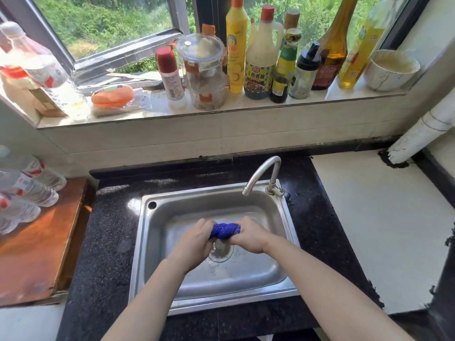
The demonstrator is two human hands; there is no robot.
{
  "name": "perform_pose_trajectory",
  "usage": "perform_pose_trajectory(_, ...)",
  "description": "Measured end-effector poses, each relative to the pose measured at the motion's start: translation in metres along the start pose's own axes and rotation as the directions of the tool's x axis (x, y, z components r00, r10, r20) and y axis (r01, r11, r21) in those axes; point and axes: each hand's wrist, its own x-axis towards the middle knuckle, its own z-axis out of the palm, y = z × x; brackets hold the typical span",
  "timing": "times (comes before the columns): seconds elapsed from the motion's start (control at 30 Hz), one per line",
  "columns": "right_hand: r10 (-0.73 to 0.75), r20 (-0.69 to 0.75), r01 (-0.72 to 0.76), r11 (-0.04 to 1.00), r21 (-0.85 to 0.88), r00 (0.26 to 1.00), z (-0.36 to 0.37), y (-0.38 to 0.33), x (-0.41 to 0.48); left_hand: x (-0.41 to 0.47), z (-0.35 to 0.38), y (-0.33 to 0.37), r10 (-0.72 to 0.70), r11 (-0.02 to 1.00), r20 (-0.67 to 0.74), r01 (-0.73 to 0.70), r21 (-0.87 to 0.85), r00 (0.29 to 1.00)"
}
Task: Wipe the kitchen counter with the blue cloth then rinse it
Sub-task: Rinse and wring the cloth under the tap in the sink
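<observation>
cloth: blue cloth (pixel 225 231) bunched, twisted, mid sink (pixel 152 242), just over drain (pixel 220 251) | hands: L hand (pixel 194 244) clamped on left end, R hand (pixel 248 235) on right end | handling: prob soft, soaked, light, not fragile; grip both ends, wring opp ways

**Counts at the sink**

2 grips, left grip (pixel 194 242) and right grip (pixel 248 236); 1 blue cloth (pixel 225 230); 1 sink (pixel 246 271); 1 tap (pixel 263 171); 1 white bowl (pixel 391 72) far right; 2 stacked clear jars (pixel 200 57); 1 wooden board (pixel 37 254) left.
</observation>
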Motion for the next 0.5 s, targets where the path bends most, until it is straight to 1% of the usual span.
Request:
perform_pose_trajectory(0.07, -0.003, -0.033, 0.003, 1.0, -0.015, 0.999, 0.0, 0.0, 0.001, 0.001, -0.001, 0.0, 0.003, 0.999, -0.015, -0.004, -0.031, 1.0)
perform_pose_trajectory(0.13, -0.044, -0.086, 0.037, 0.996, -0.08, 0.995, -0.002, 0.001, 0.001, 0.001, -0.006, 0.002, -0.027, 0.995, -0.032, 0.023, -0.098, 0.999)
perform_pose_trajectory(0.17, -0.062, -0.111, 0.052, 0.995, -0.084, 0.992, -0.004, 0.0, 0.001, 0.001, -0.008, 0.002, -0.054, 0.99, -0.042, 0.048, -0.133, 0.998)
perform_pose_trajectory(0.2, -0.062, -0.116, 0.059, 0.998, -0.032, 0.991, -0.006, 0.0, -0.001, 0.0, -0.012, 0.002, -0.097, 0.982, -0.045, 0.088, -0.169, 0.994)
perform_pose_trajectory(0.23, -0.036, -0.103, 0.045, 0.995, 0.088, 0.994, -0.009, 0.0, -0.004, -0.001, -0.015, 0.0, -0.162, 0.965, -0.04, 0.15, -0.214, 0.986)
perform_pose_trajectory(0.27, 0.0, -0.086, 0.022, 0.968, 0.251, 0.996, -0.012, -0.001, -0.009, -0.003, -0.018, -0.002, -0.243, 0.931, -0.016, 0.229, -0.283, 0.97)
perform_pose_trajectory(0.3, 0.023, -0.081, 0.013, 0.912, 0.41, 0.996, -0.013, 0.0, -0.012, -0.005, -0.021, -0.003, -0.324, 0.873, 0.022, 0.307, -0.38, 0.946)
perform_pose_trajectory(0.33, 0.022, -0.087, 0.031, 0.828, 0.56, 0.996, -0.013, -0.001, -0.016, -0.007, -0.025, -0.002, -0.381, 0.796, 0.072, 0.367, -0.481, 0.922)
perform_pose_trajectory(0.37, 0.013, -0.098, 0.056, 0.737, 0.674, 0.995, -0.011, -0.001, -0.02, -0.009, -0.028, 0.0, -0.409, 0.72, 0.122, 0.402, -0.565, 0.904)
perform_pose_trajectory(0.43, 0.009, -0.141, 0.111, 0.566, 0.817, 0.99, -0.003, -0.005, -0.024, -0.012, -0.033, 0.007, -0.401, 0.589, 0.214, 0.43, -0.684, 0.89)
perform_pose_trajectory(0.5, 0.012, -0.193, 0.17, 0.424, 0.89, 0.981, 0.006, -0.01, -0.026, -0.013, -0.035, 0.018, -0.378, 0.437, 0.272, 0.43, -0.79, 0.885)
